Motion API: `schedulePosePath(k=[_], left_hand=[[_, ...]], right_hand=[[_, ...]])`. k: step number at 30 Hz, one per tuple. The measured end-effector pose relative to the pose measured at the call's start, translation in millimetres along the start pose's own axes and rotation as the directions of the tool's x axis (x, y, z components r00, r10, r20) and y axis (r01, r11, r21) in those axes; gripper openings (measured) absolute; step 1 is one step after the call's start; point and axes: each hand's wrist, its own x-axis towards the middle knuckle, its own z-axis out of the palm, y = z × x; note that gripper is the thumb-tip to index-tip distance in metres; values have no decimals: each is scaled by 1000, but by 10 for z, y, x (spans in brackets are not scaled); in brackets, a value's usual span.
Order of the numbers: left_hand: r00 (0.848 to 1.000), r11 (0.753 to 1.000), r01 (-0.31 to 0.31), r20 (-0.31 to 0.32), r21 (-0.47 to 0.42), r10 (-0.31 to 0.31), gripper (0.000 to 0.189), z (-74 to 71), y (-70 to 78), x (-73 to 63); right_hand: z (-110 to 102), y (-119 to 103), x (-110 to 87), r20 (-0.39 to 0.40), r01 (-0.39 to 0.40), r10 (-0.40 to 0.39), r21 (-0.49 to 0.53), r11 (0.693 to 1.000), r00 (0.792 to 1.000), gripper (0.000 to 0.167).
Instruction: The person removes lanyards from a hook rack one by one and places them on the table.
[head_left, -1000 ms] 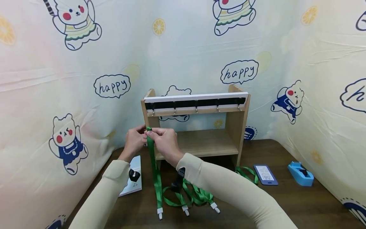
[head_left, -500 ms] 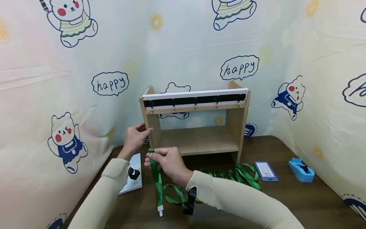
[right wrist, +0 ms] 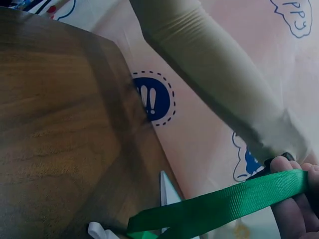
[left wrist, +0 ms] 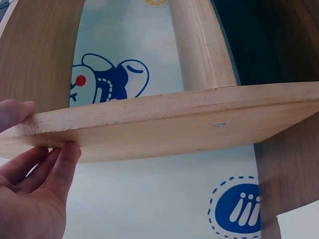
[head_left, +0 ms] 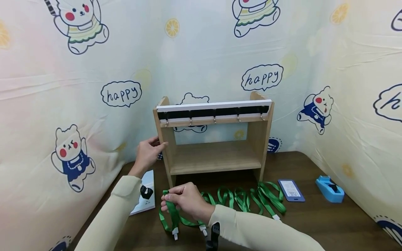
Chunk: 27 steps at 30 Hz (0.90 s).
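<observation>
A wooden rack (head_left: 216, 162) with a row of small metal hooks (head_left: 215, 119) under a black strip stands on the table. My left hand (head_left: 147, 156) grips its left side panel; in the left wrist view the panel (left wrist: 149, 127) sits between thumb and fingertips (left wrist: 67, 152). Low in front of the rack, my right hand (head_left: 190, 202) pinches the upper end of a green lanyard (head_left: 173, 214). Its white clip (head_left: 175, 233) hangs at or near the tabletop; contact is unclear. The right wrist view shows the green strap (right wrist: 219, 206) running from my fingers.
Several more green lanyards (head_left: 270, 197) lie looped before the rack, partly behind my right forearm. A blue card holder (head_left: 291, 190) and a blue tape dispenser (head_left: 330, 189) lie to the right. A pale booklet or box (head_left: 147, 195) lies left. Printed cloth surrounds the table.
My right hand has come down from beside the rack's left panel toward the table, lowering the lanyard, whose strap now sags into a loop. My left hand stays at the panel.
</observation>
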Motion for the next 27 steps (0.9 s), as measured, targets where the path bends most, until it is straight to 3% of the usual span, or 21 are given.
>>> schedulePosePath(k=[9,17,27], left_hand=[[1000,1000,-19,-2,14,19,63,18,-11,6],[1000,1000,-19,1,5,19,63,25,17,9],[1000,1000,-3,7,-7,3,62,-4,4,-7]], right_hand=[[-60,160,212,-27,32,-33,-41,999,999,18],[-136,274,453,-138,55,-64,-67,996,988,20],[-133,434,663,-271,61,-87,-103,993,959,22]])
